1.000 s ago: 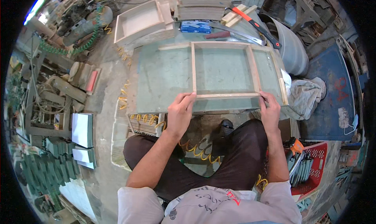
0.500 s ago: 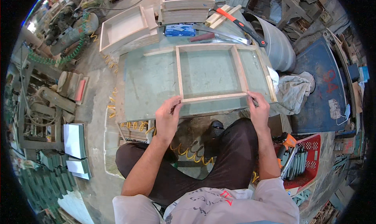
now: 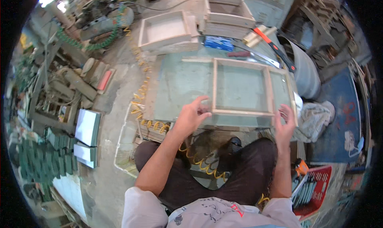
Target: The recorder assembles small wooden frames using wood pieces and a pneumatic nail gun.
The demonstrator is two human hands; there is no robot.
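Note:
A rectangular frame of thin pale wood [image 3: 243,113] lies on the green-grey worktable [image 3: 179,86] in front of me. My left hand [image 3: 194,115] is just off its near left corner, fingers apart and holding nothing. Beside the near right corner, my right hand [image 3: 285,120] has its fingers loosely curled and apart, with nothing seen in them. Past the frame lie a dark red-handled tool [image 3: 239,54], a long metal blade and a hammer [image 3: 275,48] with an orange and black handle.
Wooden drawer boxes [image 3: 164,30] and a stack of boxes [image 3: 229,14] stand at the back, near a blue carton [image 3: 218,43]. A barrel [image 3: 301,64] and cloth [image 3: 313,118] are at the right. A yellow coiled hose [image 3: 140,94] hangs along the left edge. A red crate [image 3: 319,184] holds metal pieces.
Both hands have let go of the frame's near corners and opened. The view has turned, so the table and frame appear farther right and lower.

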